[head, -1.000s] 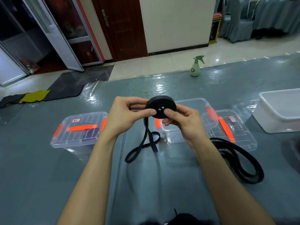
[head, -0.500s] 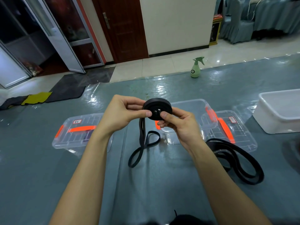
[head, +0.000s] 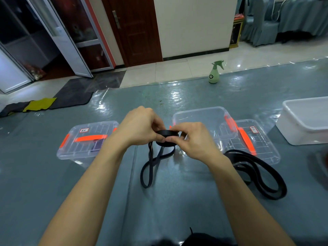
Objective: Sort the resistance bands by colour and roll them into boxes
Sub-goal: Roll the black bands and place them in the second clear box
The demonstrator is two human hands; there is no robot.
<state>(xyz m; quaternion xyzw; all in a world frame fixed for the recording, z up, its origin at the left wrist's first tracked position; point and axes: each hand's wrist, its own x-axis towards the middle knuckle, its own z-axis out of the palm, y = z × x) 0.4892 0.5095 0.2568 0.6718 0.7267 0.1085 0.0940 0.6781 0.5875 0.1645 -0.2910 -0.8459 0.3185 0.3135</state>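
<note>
A lidded clear box point(head: 87, 141) with orange handle and latches sits at centre left; something dark purple shows through its lid. An open clear box point(head: 204, 119) stands at centre. Touching its right side is a clear piece with an orange handle point(head: 253, 141); whether it is a lid or another shut box I cannot tell. A white tub point(head: 305, 121) sits at the right edge.

The grey-blue floor mat point(head: 88, 192) lies bare across the lower left. Its far edge meets pale tiles near a green spray bottle point(head: 213, 73).

Just in front of the open box, the left hand point(head: 140, 126) and right hand point(head: 193, 139) both pinch a black band coil point(head: 166, 133) with curled fingers. Its loose tail point(head: 149, 167) hangs down to the mat. A second black band point(head: 262, 176) lies in loose loops at lower right.
</note>
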